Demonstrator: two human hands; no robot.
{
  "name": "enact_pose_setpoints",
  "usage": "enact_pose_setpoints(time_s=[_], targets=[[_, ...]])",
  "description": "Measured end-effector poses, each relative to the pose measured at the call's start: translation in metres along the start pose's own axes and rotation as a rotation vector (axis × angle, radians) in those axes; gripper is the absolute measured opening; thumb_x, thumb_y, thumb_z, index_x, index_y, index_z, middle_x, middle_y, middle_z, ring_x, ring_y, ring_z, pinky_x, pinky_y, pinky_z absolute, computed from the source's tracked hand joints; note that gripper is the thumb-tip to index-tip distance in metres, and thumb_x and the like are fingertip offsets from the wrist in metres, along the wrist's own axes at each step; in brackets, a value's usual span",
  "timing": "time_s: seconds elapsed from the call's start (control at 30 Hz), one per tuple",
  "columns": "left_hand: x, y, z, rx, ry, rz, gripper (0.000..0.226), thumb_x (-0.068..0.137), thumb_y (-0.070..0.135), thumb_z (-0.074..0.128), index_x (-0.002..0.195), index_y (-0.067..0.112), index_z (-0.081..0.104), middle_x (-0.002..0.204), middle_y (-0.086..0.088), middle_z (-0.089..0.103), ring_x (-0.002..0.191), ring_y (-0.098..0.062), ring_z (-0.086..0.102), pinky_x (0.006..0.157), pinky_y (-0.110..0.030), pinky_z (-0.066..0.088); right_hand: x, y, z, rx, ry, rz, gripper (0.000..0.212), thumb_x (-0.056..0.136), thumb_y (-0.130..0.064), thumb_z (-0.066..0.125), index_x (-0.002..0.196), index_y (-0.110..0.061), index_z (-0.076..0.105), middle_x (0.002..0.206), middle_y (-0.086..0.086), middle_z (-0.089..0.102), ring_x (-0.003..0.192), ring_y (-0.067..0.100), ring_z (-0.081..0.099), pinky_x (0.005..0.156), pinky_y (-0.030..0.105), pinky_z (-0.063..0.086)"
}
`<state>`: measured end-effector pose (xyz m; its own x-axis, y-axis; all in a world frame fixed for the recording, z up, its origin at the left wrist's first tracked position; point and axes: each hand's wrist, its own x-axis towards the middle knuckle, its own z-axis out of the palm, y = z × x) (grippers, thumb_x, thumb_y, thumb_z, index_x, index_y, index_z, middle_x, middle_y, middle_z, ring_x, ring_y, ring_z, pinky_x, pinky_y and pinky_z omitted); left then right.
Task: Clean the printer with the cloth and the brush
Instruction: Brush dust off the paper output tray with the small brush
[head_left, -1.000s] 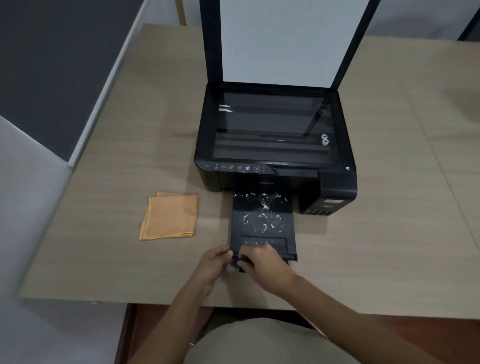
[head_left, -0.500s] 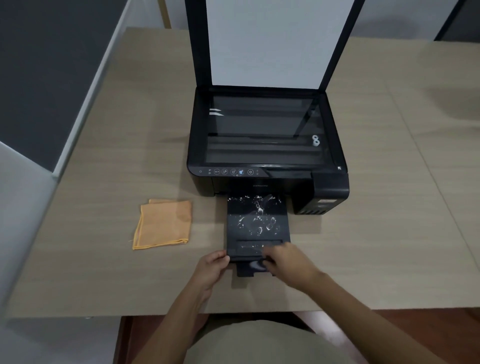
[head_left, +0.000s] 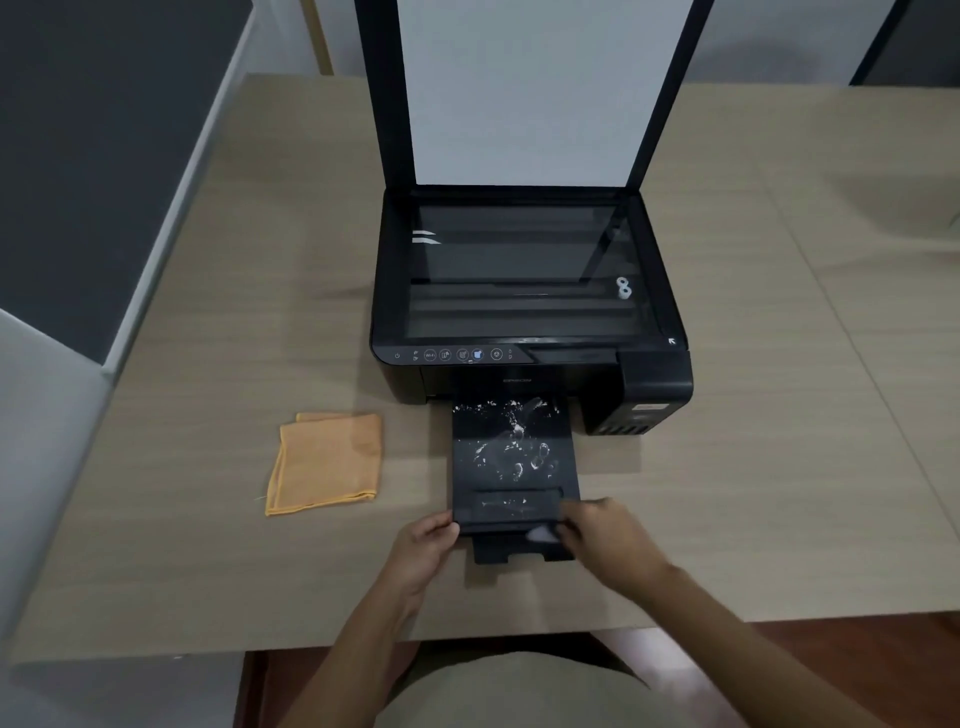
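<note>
Tan wooden table (head_left: 753, 467), grey walls (head_left: 78, 130)

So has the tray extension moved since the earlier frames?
Yes. The tray extension now sticks out further toward the person, past the output tray's front edge.

Printer (head_left: 530, 291) on table (head_left: 753, 467), lid up. Output tray (head_left: 514, 457) pulled out, white specks on it. L hand (head_left: 423, 556) grips tray's front-left corner; R hand (head_left: 605, 540) at front-right edge. Orange cloth (head_left: 324, 462) left of tray, apart.
</note>
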<state>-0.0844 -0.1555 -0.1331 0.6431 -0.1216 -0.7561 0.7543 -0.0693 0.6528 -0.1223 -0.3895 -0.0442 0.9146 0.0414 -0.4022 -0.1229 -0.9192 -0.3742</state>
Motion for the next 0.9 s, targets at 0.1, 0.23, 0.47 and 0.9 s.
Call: enact_pose_setpoints(time_s=[0.1, 0.23, 0.47, 0.9], targets=[[-0.004, -0.002, 0.002, 0.004, -0.002, 0.024, 0.03, 0.094, 0.003, 0.057, 0.125, 0.001, 0.059, 0.107, -0.008, 0.067, 0.092, -0.01, 0.061, 0.083, -0.022, 0.045, -0.011, 0.023, -0.022, -0.038, 0.224, 0.142, 0.026, 0.089, -0.029, 0.053, 0.071, -0.01, 0.05, 0.062, 0.019, 0.063, 0.061, 0.041, 0.06, 0.047, 0.038, 0.038], [-0.005, -0.006, 0.002, -0.009, -0.002, 0.047, 0.028, 0.094, 0.002, 0.056, 0.122, 0.003, 0.06, 0.115, -0.013, 0.067, 0.088, -0.007, 0.062, 0.078, -0.014, 0.048, 0.006, -0.012, -0.007, 0.053, 0.358, 0.195, 0.014, 0.093, -0.012, 0.052, 0.083, -0.003, 0.056, 0.068, 0.022, 0.068, 0.063, 0.041, 0.063, 0.051, 0.033, 0.029], [0.001, -0.011, -0.005, 0.046, -0.031, 0.04, 0.026, 0.096, 0.005, 0.053, 0.12, 0.003, 0.062, 0.103, -0.011, 0.067, 0.072, -0.008, 0.059, 0.062, -0.008, 0.048, 0.045, -0.099, 0.03, 0.056, 0.104, 0.119, 0.019, 0.097, -0.01, 0.04, 0.11, -0.001, 0.051, 0.099, 0.022, 0.067, 0.092, 0.038, 0.065, 0.072, 0.041, 0.052], [0.0, -0.014, -0.006, 0.011, -0.075, 0.053, 0.027, 0.096, -0.002, 0.051, 0.119, 0.008, 0.061, 0.092, -0.002, 0.067, 0.061, 0.004, 0.063, 0.056, -0.004, 0.047, 0.017, -0.018, -0.014, -0.09, 0.208, 0.371, 0.012, 0.091, -0.022, 0.049, 0.089, -0.01, 0.051, 0.094, 0.019, 0.069, 0.08, 0.035, 0.061, 0.06, 0.034, 0.035]])
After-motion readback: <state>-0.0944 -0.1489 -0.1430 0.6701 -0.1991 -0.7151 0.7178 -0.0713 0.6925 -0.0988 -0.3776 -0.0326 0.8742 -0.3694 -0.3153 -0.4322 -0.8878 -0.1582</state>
